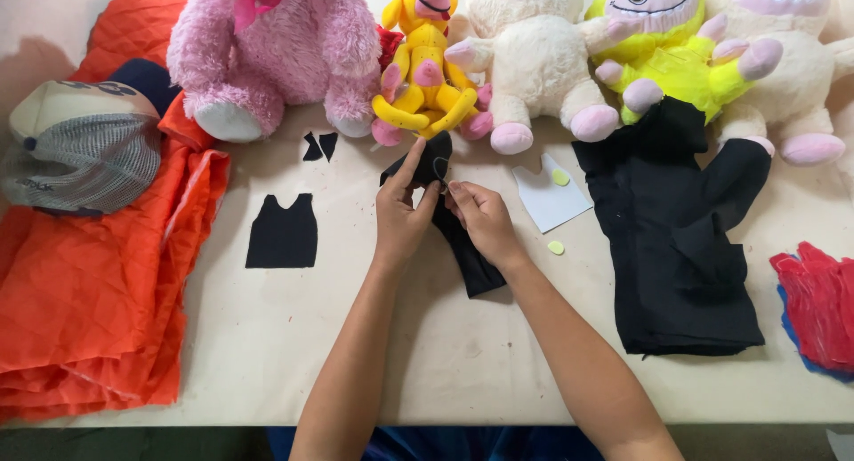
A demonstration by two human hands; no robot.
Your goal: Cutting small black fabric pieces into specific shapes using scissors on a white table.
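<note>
Fingers of both hands pinch a narrow strip of black fabric at the middle of the cream tabletop. On the left hand, the thumb and forefinger clamp the strip's upper end, lifting it toward twelve o'clock. On the right hand, the fingertips close together on the same cloth just beside them; whether they also hold something thin, I cannot tell. At nine o'clock lies a small black vest-shaped cutout. At three o'clock sits a large folded black cloth. Along twelve o'clock stand a fluffy pink plush bear and a yellow plush figure. Crumpled orange quilted fabric fills eight o'clock.
</note>
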